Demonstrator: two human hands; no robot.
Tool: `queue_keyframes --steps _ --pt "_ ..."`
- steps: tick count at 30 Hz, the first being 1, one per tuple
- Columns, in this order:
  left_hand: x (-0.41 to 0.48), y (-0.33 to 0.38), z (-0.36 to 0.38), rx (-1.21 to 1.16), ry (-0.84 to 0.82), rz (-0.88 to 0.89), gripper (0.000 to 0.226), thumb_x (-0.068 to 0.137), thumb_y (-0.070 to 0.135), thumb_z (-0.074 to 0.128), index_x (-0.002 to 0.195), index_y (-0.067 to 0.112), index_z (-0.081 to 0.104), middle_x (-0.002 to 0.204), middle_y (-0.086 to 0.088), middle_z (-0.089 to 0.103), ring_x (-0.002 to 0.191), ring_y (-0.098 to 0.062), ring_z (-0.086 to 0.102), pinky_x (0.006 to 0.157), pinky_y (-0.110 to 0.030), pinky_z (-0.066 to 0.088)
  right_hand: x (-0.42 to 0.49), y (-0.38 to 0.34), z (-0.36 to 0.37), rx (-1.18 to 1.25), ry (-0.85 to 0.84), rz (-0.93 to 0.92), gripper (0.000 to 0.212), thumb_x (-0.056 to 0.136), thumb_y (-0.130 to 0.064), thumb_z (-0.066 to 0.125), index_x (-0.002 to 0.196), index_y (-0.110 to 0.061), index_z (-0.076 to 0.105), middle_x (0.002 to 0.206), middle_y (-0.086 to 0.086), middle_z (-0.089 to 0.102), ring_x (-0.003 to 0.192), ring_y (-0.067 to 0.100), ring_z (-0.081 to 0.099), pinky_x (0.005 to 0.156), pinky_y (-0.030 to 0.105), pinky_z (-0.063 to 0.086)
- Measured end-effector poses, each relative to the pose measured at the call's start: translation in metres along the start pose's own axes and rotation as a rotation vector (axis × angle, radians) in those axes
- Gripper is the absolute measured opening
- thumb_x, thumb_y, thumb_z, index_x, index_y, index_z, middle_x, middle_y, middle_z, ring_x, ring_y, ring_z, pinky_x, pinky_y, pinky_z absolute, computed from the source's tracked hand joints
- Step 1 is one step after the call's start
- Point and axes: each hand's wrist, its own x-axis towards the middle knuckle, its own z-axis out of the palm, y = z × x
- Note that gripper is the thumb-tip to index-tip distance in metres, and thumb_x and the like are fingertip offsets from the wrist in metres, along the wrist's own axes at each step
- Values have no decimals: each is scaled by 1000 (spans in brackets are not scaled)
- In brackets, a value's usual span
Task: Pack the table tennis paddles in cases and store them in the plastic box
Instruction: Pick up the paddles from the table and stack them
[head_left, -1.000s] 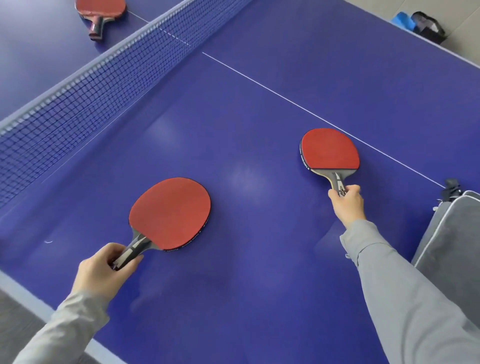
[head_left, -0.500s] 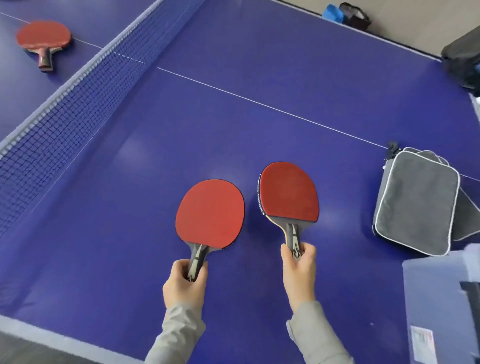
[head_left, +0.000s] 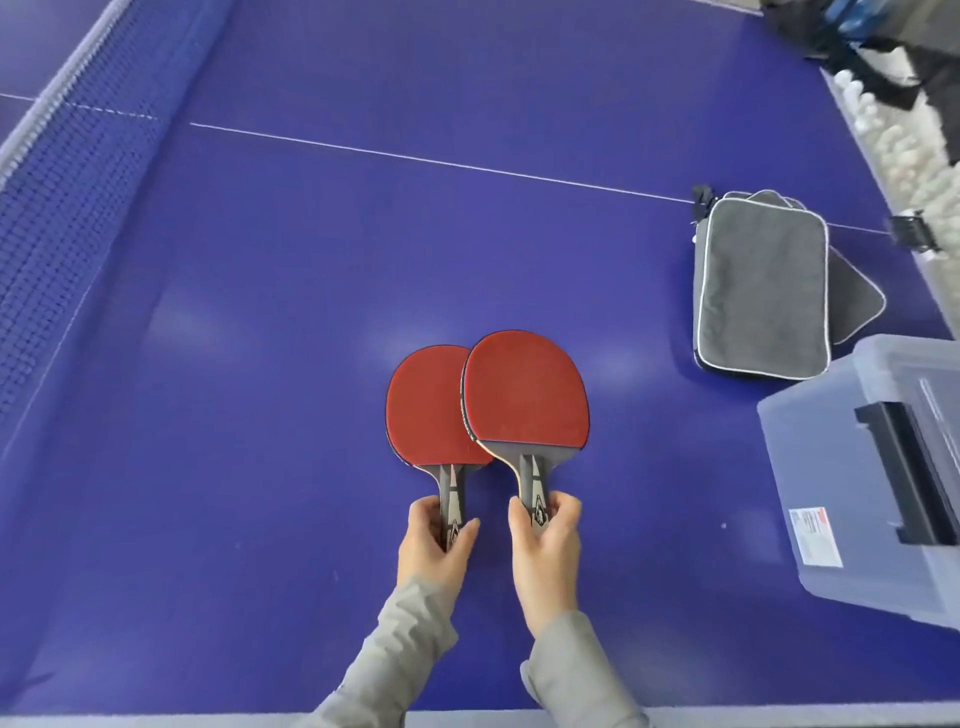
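Two red paddles sit mid-worktop (head_left: 260, 312) near its front edge. The left paddle (head_left: 426, 410) is partly overlapped by the right paddle (head_left: 524, 395), long axes front-to-back, handles toward the person. The left grip (head_left: 434, 540) clasps the left handle and the right grip (head_left: 545, 551) the right; bare surface reaches the net (head_left: 67, 182) leftward, with grey cases (head_left: 761, 291) and the plastic box (head_left: 821, 467) rightward.

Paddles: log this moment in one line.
left hand grips left paddle; right hand grips right paddle, overlapping left paddle; case near box

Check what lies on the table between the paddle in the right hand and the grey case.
Nothing. In the head view, only bare blue table separates the paddle held by the right hand from the grey case.
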Motion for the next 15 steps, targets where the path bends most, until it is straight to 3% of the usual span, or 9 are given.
queue_keyframes --steps 5,10,15 --pt "3 -5 -14 -88 -207 57 41 82 -6 63 107 25 52 101 -6 63 88 -20 61 86 -31 51 -10 6 22 -7 -38 -1 24 89 -19 61 98 -12 40 65 -5 57 58 -4 54 51 9 41" --pt "2 -2 -20 -180 -281 33 44 83 -14 58 118 12 50 99 -8 62 87 -15 61 71 -13 51 -17 12 40 -44 -57 -4 23 89 -24 60 94 -20 38 75 -10 61 67 -2 59 55 13 43" --pt "3 -1 -23 -198 -297 15 47 83 -19 50 119 11 50 94 -6 61 86 -14 61 69 -12 51 -20 14 51 -128 -60 -27 23 89 -32 58 95 -24 38 89 -6 60 81 15 60 68 30 50"
